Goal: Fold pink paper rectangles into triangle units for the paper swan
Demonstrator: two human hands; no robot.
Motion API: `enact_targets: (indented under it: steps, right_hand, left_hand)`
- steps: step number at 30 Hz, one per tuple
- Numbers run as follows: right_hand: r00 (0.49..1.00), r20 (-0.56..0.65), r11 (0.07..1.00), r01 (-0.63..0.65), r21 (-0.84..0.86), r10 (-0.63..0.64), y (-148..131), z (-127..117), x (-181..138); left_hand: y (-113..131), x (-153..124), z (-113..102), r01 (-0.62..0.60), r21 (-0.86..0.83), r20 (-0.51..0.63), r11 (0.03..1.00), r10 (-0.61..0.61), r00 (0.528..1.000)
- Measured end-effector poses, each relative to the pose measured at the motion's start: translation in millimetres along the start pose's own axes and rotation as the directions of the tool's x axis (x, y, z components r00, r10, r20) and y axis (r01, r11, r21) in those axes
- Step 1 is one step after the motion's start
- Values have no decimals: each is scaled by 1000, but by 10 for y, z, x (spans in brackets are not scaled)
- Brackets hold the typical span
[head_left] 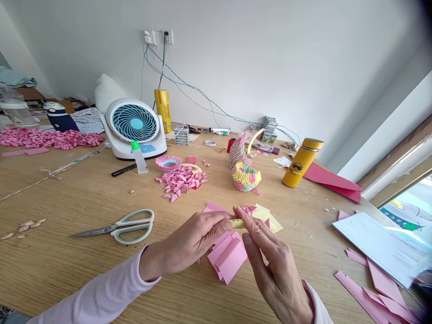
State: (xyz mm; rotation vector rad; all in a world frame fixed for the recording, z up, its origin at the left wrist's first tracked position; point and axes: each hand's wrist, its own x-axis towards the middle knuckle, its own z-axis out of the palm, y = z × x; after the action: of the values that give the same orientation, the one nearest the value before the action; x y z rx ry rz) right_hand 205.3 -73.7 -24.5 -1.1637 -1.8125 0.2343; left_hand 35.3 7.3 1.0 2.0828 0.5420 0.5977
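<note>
A short yellow strip of ridged, folded paper spans the gap between my two hands. My left hand pinches its left end between thumb and fingers. The fingers of my right hand close over its right end and hide it. Beneath the hands lie pink paper rectangles. Yellow paper sheets peek out beyond my right fingers, with small folded pink pieces on them. Farther back stand a folded-paper swan and a paper basket-like piece with a yellow rim.
Scissors lie left of my hands. Behind are a heap of folded pink pieces, a pink paper bowl, a glue bottle and a fan. A yellow flask and pink paper strips are on the right.
</note>
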Motion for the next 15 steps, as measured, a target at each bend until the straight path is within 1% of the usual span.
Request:
enact_targets:
  steps: [5,9,11,13,15]
  right_hand:
    - [997,37,992,-72,101,68,30,-60,-24]
    - [977,-59,962,-189,195,204,76,-122,-22]
    - [967,-91,956,-219,195,240,90,-132,-3]
    - [965,-79,954,-233,187,251,94,-128,23]
    - [962,-22,941,-262,213,273,100,-118,49]
  left_hand:
    - [-34,-30,-22,19,-50,14,999,-19,1000]
    - [-95,-80,-46,108,-143,-62,984,-118,991]
    - [-79,-76,-67,141,-178,-66,974,-155,986]
    - [-27,-34,-89,232,-244,80,942,-219,973]
    - [22,35,-106,310,-345,230,886,-241,943]
